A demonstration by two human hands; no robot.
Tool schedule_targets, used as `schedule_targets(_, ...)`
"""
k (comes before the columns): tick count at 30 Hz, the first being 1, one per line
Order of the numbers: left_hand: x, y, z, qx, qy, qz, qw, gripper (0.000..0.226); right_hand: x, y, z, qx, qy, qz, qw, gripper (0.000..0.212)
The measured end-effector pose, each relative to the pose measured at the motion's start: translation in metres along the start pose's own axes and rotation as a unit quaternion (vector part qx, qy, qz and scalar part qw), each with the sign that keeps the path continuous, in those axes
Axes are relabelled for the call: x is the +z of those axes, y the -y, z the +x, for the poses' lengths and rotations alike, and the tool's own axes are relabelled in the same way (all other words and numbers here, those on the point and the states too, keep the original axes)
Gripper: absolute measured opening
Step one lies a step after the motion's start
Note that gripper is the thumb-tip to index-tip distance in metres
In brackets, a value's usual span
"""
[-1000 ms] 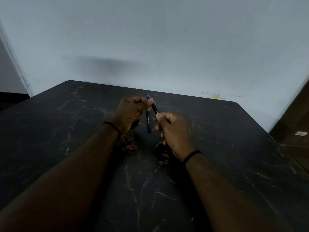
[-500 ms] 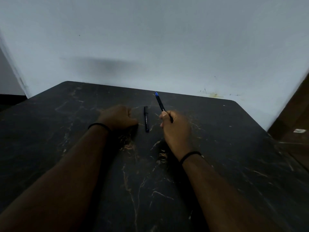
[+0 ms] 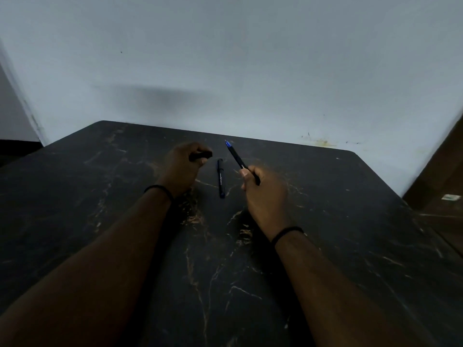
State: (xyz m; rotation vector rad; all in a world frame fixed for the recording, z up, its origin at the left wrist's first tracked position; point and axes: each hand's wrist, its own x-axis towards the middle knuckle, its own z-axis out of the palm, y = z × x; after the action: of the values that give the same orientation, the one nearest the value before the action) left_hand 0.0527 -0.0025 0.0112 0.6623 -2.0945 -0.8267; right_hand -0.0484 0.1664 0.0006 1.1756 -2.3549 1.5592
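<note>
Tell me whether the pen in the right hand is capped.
Uncapped: pen tip bare and blue; left hand grips a black cap.

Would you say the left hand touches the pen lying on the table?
Apart: the head view shows bare table between left hand and lying pen.

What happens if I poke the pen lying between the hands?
The loose pen is slim and round, so it would probably roll or slide on the smooth table. It looks like stiff plastic, so it is likely light and would not bend.

Pen point(image 3: 220, 179) on table point(image 3: 350, 221) — left of held pen point(image 3: 236, 156).
</note>
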Motion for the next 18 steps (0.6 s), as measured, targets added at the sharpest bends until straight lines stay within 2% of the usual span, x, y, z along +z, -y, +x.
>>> schedule_targets(8,0.0,0.01,0.001,-0.009,0.02,-0.073,0.997,0.03,-0.004,-0.004,0.003,-0.008,0.057,-0.127,0.99,0.029)
schedule_targets(13,0.001,0.005,0.0,0.025,0.043,-0.034,0.998,0.029,-0.007,-0.001,0.004,-0.025,0.09,-0.163,0.982,0.024)
schedule_targets(18,-0.001,-0.005,-0.002,0.059,0.077,-0.024,0.995,0.027,-0.006,-0.003,0.005,-0.035,0.087,-0.164,0.982,0.024)
